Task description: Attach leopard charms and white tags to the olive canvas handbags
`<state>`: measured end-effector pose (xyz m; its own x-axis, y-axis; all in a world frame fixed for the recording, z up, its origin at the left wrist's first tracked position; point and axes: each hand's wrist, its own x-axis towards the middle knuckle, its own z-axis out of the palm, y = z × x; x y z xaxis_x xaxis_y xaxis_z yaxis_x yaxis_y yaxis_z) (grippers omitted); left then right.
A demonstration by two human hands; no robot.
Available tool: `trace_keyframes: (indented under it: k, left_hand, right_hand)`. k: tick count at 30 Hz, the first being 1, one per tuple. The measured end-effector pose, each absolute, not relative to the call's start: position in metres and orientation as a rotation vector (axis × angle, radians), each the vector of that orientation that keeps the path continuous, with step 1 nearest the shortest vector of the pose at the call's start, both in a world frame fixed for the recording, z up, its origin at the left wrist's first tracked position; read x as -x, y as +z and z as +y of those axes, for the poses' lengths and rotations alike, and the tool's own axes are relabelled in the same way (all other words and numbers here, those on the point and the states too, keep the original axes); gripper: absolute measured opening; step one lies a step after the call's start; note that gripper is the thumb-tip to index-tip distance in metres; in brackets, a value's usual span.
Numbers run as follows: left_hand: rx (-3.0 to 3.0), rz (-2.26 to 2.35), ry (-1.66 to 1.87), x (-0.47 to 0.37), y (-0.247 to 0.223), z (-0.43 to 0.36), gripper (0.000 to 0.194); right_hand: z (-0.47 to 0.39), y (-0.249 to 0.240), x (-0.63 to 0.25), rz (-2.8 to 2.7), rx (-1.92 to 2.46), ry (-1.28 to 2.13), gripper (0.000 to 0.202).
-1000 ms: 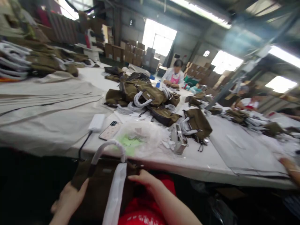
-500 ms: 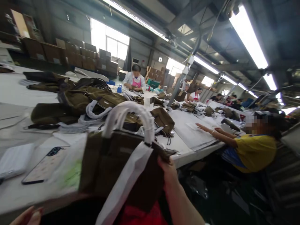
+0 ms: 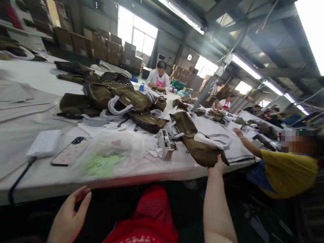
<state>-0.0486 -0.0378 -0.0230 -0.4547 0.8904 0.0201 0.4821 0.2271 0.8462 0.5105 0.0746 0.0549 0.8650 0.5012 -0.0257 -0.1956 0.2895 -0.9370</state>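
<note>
While our right hand (image 3: 215,166) is closed on the near end of a brown bag (image 3: 201,152), our left hand (image 3: 71,211) is bare, its fingers parted, on our side of the desk's (image 3: 182,166) front edge. The bag is tilted at that edge, its white handles (image 3: 219,142) on top. We judge it light and soft, apt to sag, the handles slippery; the cloth body, propped from below, gives the surer hold. Just beyond, a second bag (image 3: 183,122) seems to touch it, and a grey device (image 3: 165,145) stands near, so room looks tight there. We find more room between our hands; a co-worker in yellow (image 3: 291,170) is at the right.
</note>
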Motion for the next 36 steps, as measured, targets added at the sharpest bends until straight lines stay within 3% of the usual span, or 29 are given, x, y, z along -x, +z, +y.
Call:
trace_keyframes:
  k: [6, 11, 15, 18, 23, 25, 29, 31, 36]
  left_hand:
    - [-1.136, 2.044, 1.141, 0.066, -0.03, -0.052, 0.052]
    - [-1.198, 2.112, 1.128, 0.069, -0.046, -0.057, 0.058]
    - [-1.399, 2.393, 1.308, 0.063, -0.04, -0.039, 0.06]
    - [-1.489, 2.507, 1.458, 0.062, -0.026, -0.009, 0.061]
    - [-1.621, 2.586, 1.491, 0.067, -0.023, 0.047, 0.067]
    - [-1.658, 2.602, 1.466, 0.069, -0.033, 0.063, 0.069]
    - [-1.794, 2.553, 1.45, 0.071, -0.056, 0.077, 0.07]
    - [-1.84, 2.573, 1.44, 0.073, -0.061, 0.079, 0.07]
    - [-1.912, 2.634, 1.417, 0.076, -0.061, 0.08, 0.072]
  right_hand:
    - [0.059, -0.022, -0.497, -0.044, 1.539, 0.563, 0.015]
    - [0.028, -0.055, -0.447, -0.146, 1.576, 0.684, 0.044]
    - [0.02, -0.066, -0.379, -0.327, 1.539, 0.819, 0.052]
    - [0.037, -0.042, -0.337, -0.858, 1.484, 0.851, 0.052]
    - [0.122, 0.036, -0.291, -1.623, 1.409, 0.502, 0.033]
    - [0.169, 0.059, -0.274, -1.778, 1.437, 0.337, 0.024]
    - [0.257, 0.078, -0.244, -1.976, 1.778, 0.091, 0.054]
    - [0.289, 0.079, -0.233, -1.996, 1.963, 0.077, 0.058]
    - [0.331, 0.081, -0.22, -1.992, 2.062, 0.117, 0.028]
